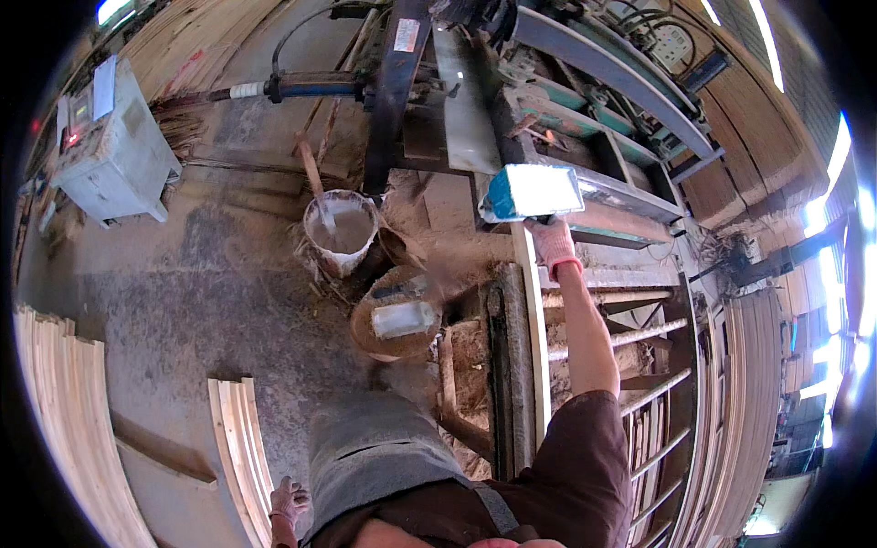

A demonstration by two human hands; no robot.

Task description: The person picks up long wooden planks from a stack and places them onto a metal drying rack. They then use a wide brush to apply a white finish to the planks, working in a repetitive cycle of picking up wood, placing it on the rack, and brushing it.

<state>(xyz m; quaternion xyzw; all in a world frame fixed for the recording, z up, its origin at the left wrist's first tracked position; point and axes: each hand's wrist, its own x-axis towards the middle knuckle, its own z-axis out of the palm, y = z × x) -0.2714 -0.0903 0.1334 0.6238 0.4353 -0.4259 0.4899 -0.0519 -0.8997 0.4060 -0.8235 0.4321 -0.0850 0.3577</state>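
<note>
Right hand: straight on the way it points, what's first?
The blue-and-white box-shaped thing; the gloved right hand already looks to be against its near edge, though depth makes actual contact unclear.

- From the left hand point(290, 500), floor point(269, 315) gives open passage toward 12 o'clock.
- Wood strips point(240, 438) obstruct 11 o'clock, just beside that hand.
- From the right hand point(553, 245), a bucket point(343, 264) obstructs 9 o'clock.
- A steel beam point(621, 78) blocks 1 o'clock.
- Rack bars point(658, 393) cross 5 o'clock; gaps lie between.
</note>
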